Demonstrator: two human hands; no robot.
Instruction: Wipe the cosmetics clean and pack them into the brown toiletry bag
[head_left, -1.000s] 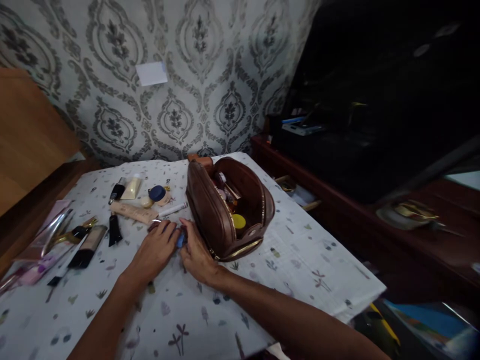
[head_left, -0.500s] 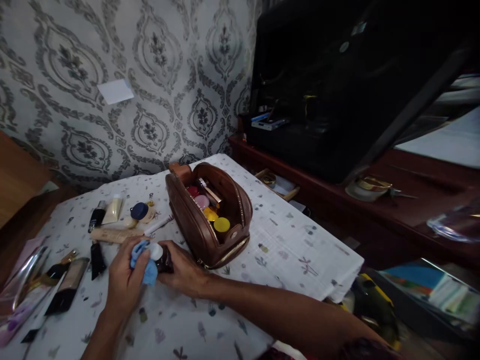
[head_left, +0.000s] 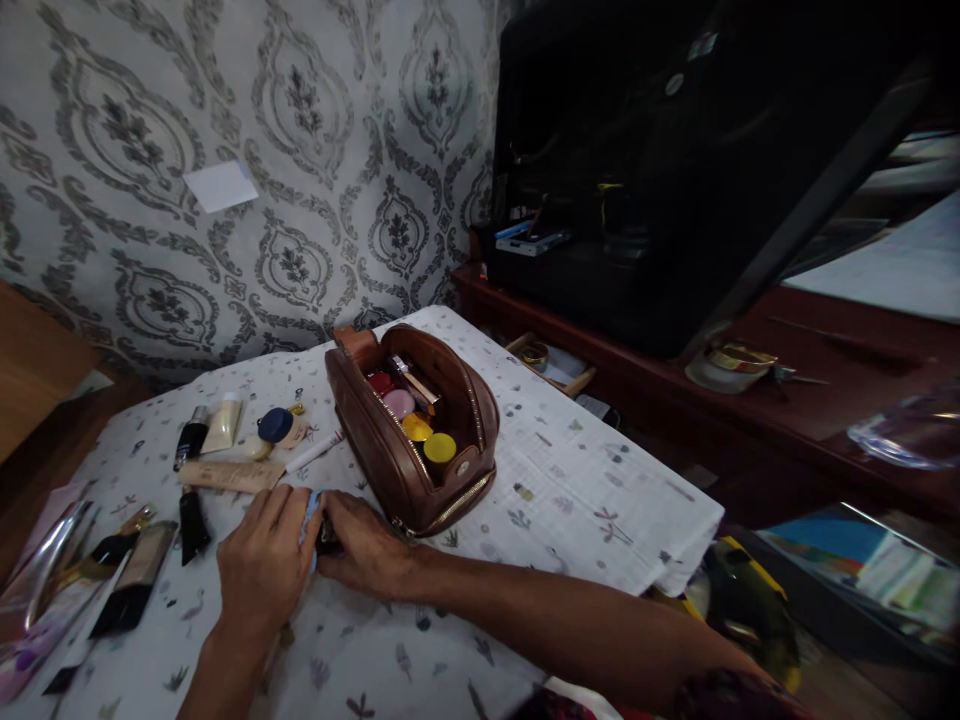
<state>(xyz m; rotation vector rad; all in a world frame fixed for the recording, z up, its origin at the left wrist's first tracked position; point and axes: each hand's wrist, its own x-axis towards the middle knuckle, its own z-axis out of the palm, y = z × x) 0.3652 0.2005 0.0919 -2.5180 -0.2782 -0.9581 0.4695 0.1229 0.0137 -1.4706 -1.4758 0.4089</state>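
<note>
My left hand (head_left: 262,555) is closed over a light blue cloth (head_left: 310,508), with only a strip of it showing by the fingers. Opposite it, my right hand (head_left: 369,550) grips a small dark container (head_left: 328,537), mostly covered by both hands. The cloth is pressed against the container's end; its white top is now hidden. Just beyond my right hand stands an unzipped brown toiletry bag (head_left: 382,440). Inside are a yellow-lidded jar (head_left: 439,449), a pink round item (head_left: 399,403) and other cosmetics.
Left of the hands lie a beige tube (head_left: 229,476), a white pen-like stick (head_left: 313,450), a navy-capped jar (head_left: 276,426), a black tube (head_left: 193,525) and a foundation bottle (head_left: 135,580). A black screen (head_left: 637,180) stands on the red-brown desk (head_left: 810,370) at right.
My left hand has turned over and closed across the container's white top, covering it and most of the cloth. My right hand keeps its grip. The view has shifted slightly.
</note>
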